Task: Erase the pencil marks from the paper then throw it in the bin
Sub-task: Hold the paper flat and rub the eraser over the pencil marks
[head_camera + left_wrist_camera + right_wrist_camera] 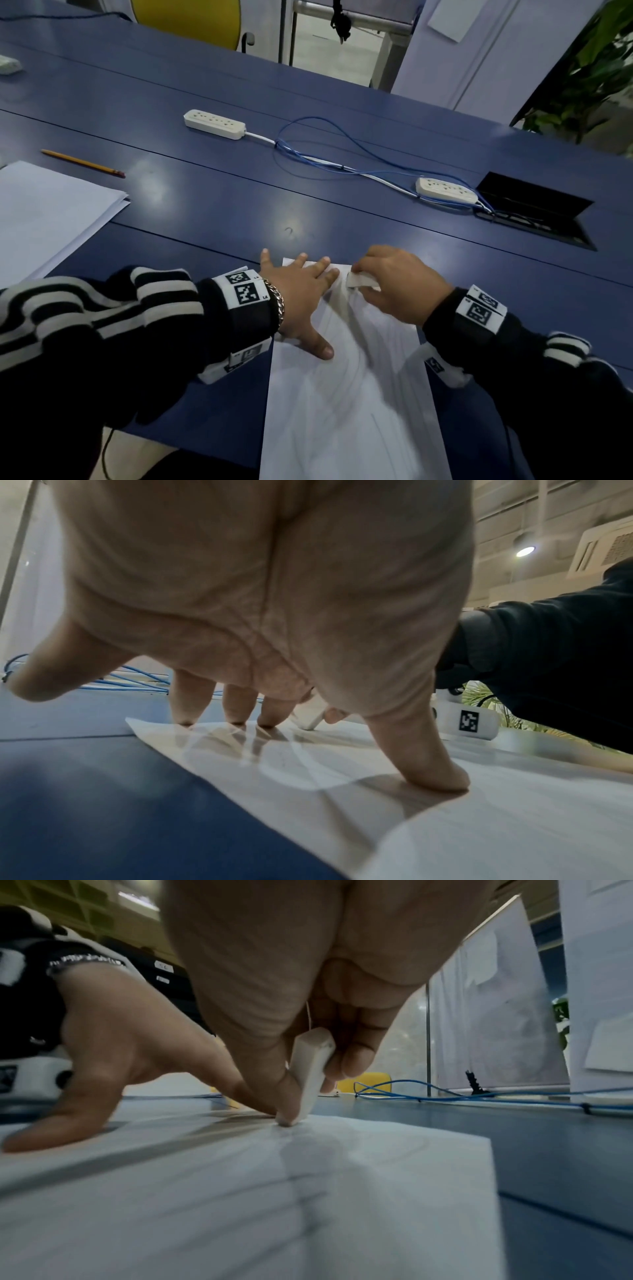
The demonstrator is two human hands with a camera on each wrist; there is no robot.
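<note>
No words, brands or numbers can be read. The wrist bands (244,287) carry only black-and-white square code markers.

Paper (349,411) lies on table (205,212), pencil (82,162) far left.

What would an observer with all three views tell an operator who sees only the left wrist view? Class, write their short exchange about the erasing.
Operator: What is the other hand doing?
Observer: The right hand pinches a white eraser, its tip on the paper.
Operator: Where is the pencil?
Observer: The pencil lies on the table, far to the left of the paper, untouched.
</note>
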